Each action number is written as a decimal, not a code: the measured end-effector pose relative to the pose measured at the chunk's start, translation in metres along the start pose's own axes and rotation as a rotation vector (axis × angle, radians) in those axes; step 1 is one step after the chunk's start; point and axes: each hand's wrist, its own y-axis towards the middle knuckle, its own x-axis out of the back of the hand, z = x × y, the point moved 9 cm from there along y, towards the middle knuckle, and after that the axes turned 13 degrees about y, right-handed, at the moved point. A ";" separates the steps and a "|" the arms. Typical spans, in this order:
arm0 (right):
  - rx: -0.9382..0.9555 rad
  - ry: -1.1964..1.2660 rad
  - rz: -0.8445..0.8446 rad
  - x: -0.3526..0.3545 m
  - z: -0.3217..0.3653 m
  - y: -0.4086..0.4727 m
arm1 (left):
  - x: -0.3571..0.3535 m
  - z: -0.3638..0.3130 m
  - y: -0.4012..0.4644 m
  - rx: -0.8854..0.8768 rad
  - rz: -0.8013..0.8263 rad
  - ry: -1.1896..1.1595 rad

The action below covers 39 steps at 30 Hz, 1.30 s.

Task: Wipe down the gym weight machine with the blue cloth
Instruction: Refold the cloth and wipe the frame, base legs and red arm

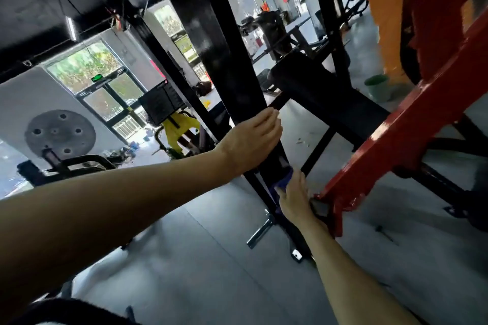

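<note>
A black upright post (pixel 208 42) of the weight machine runs down the middle of the view, tilted by the camera. My left hand (pixel 253 142) grips this post about halfway down, fingers curled round its far side. Lower on the same post my right hand (pixel 293 196) presses the blue cloth (pixel 284 181) against the metal, close to the base. Only a small fold of the cloth shows above my fingers; the remainder is hidden under my palm. The red frame arm (pixel 412 124) of the machine slants down to a joint just right of my right hand.
A black padded bench (pixel 324 95) crosses behind the post. A green bucket (pixel 377 87) stands on the grey floor at the right. A metal foot bracket (pixel 260 232) sticks out at the post's base. Other gym machines, a weight plate (pixel 59 132) and windows fill the left background.
</note>
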 end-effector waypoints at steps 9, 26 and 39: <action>0.173 -0.362 0.002 0.001 -0.038 -0.010 | 0.003 -0.081 0.018 -0.155 0.142 -0.020; 0.354 -0.995 0.104 0.037 -0.063 -0.050 | 0.016 -0.142 0.032 -0.144 0.260 -0.087; 0.114 -1.071 0.267 0.046 -0.072 -0.016 | 0.014 -0.154 0.035 -0.041 0.268 -0.156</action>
